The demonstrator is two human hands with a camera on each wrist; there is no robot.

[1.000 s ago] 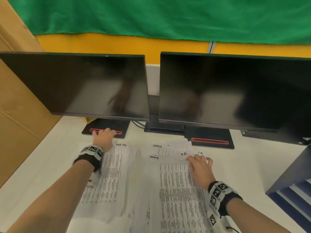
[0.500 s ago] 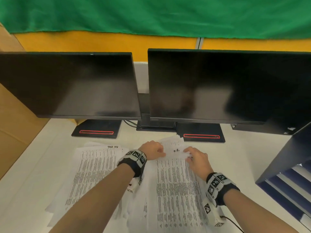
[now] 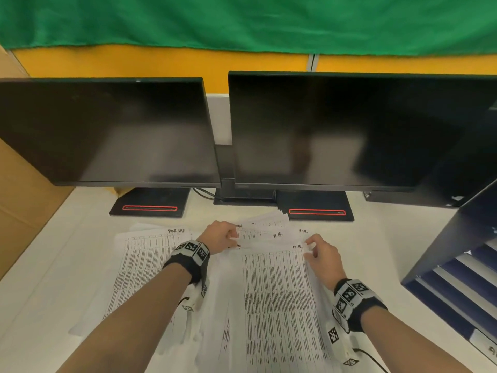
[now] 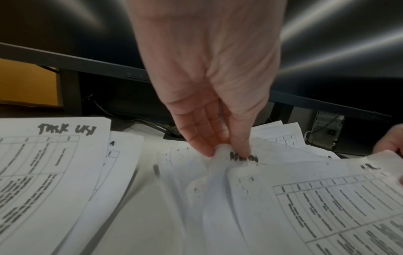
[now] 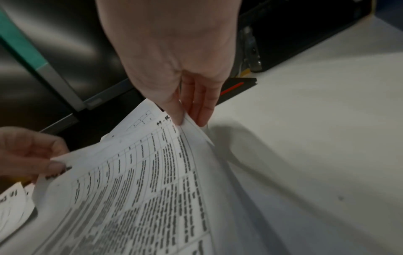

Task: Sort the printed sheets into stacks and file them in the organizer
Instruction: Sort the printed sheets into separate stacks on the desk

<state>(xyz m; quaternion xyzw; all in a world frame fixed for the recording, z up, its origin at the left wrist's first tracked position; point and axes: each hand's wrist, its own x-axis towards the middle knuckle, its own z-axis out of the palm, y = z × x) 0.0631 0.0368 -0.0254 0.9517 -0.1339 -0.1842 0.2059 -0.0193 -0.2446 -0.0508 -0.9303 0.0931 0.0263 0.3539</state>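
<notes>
At the far left a brown cardboard panel [image 3: 18, 184] stands against the edge of the white counter [image 3: 67, 254]. Behind it sit two dark monitors side by side, the left monitor [image 3: 107, 130] and the right monitor [image 3: 349, 130], each on a black base with a red line.

On the counter, left of centre, lies a stack of printed sheets [image 3: 145, 265] with a handwritten heading at its top edge. Just to its right the left hand [image 3: 219, 236] has its thumb and fingers closed in a pinch on the top left corner of a printed sheet [image 3: 274, 292], crumpling the paper slightly where a dark handwritten word sits. That sheet lies on top of a loose, fanned pile of sheets [image 3: 266, 222] spreading toward the right monitor's base.

The right hand [image 3: 321, 255] pinches the top right corner of the same sheet between thumb and fingertips, lifting that corner off the counter, beside the handwritten letters "H.R." Both wrists wear black bands with square markers.

At the far right stands a dark blue organizer [image 3: 462, 265] with stacked trays, well apart from the sheets.
</notes>
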